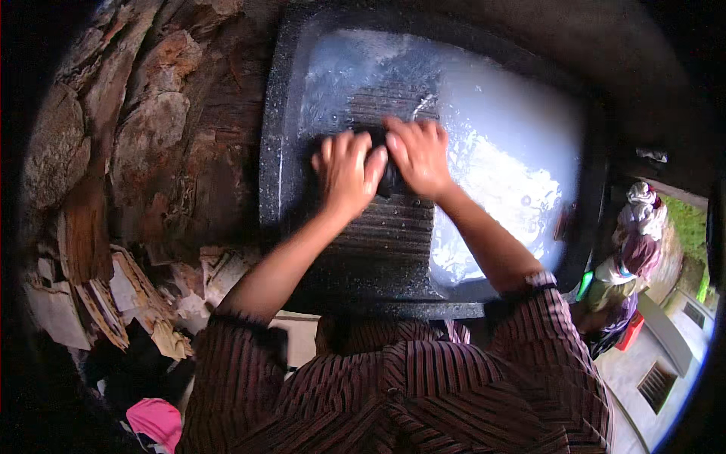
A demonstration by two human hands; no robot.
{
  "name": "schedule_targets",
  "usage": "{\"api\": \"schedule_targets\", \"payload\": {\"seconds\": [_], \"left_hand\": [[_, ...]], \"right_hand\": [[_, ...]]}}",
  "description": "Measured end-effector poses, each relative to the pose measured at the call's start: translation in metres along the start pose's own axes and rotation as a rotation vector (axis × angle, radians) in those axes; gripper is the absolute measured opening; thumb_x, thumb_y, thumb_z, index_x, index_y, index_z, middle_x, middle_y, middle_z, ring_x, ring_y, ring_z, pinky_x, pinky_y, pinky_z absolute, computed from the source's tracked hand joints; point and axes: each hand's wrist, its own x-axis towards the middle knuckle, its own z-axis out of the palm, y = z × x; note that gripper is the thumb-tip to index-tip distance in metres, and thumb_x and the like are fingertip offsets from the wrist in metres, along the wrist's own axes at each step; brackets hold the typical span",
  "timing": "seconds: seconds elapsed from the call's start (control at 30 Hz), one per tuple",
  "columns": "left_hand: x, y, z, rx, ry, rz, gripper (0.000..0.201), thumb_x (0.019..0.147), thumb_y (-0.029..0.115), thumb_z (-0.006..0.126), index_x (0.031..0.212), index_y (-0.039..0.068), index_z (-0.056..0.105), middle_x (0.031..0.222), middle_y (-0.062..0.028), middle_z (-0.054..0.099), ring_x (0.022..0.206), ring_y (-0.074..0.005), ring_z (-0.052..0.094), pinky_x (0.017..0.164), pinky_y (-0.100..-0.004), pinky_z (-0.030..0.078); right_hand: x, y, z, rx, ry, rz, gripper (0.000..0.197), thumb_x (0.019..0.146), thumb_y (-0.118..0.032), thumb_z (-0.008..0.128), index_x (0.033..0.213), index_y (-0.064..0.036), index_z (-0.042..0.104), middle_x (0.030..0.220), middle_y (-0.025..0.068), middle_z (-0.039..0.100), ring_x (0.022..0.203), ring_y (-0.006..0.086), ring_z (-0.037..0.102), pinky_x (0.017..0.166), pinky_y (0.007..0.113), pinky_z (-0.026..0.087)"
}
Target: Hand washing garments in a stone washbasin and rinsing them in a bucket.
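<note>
both l hand (349, 172) & r hand (420, 157) gripping dk item (389, 181), on ridged bd (386, 238), sink rim (271, 163) well apart

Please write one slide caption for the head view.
Left hand and right hand meet at a dark item on the ridged washboard beside cloudy water.

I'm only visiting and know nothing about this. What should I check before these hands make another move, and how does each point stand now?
1. Left hand at the dark item: ok, right against it.
2. Right hand beside it too: ok, on the other side.
3. Dark item over the ribbed board: ok.
4. Firm grip on it: cannot tell, blurred and partly covered.
5. Striped sleeves well back from the hands: ok, ending near the elbows.
6. Basin bottom visible: not ok, cloudy water and glare hide it.
</note>
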Motion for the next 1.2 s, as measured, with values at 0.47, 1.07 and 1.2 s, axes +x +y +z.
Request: {"api": "schedule_targets", "payload": {"seconds": [0.47,1.07,1.2], "left_hand": [[0.042,-0.010,0.023,-0.008,-0.054,-0.030,0.024,0.081,0.031,0.049,0.085,0.008,0.055,0.102,-0.0108,0.054,0.097,-0.0327,0.044,0.081,-0.0479,0.034],[0.090,0.025,0.047,0.214,-0.158,-0.248,0.030,0.085,0.034,0.039,0.089,0.008,0.054,0.094,-0.0109,0.058,0.093,-0.0308,0.051,0.077,-0.0477,0.038],[0.088,0.010,0.038,0.255,-0.188,-0.295,0.030,0.086,0.033,0.038,0.089,0.008,0.054,0.097,-0.0115,0.057,0.094,-0.0313,0.051,0.079,-0.0477,0.038]], "right_hand": [[0.017,0.022,0.017,-0.138,-0.011,0.108,0.029,0.086,-0.037,0.039,0.096,-0.0169,0.057,0.104,0.0025,0.054,0.096,0.0277,0.047,0.079,0.047,0.034],[-0.009,0.222,-0.062,0.229,0.238,1.179,0.039,0.087,-0.031,0.034,0.108,-0.0028,0.052,0.109,0.0174,0.052,0.095,0.0257,0.052,0.079,0.036,0.043],[-0.006,0.113,-0.056,1.154,0.303,1.226,0.036,0.087,-0.029,0.039,0.105,-0.0021,0.054,0.104,0.0144,0.055,0.097,0.0225,0.051,0.082,0.033,0.041]]}}
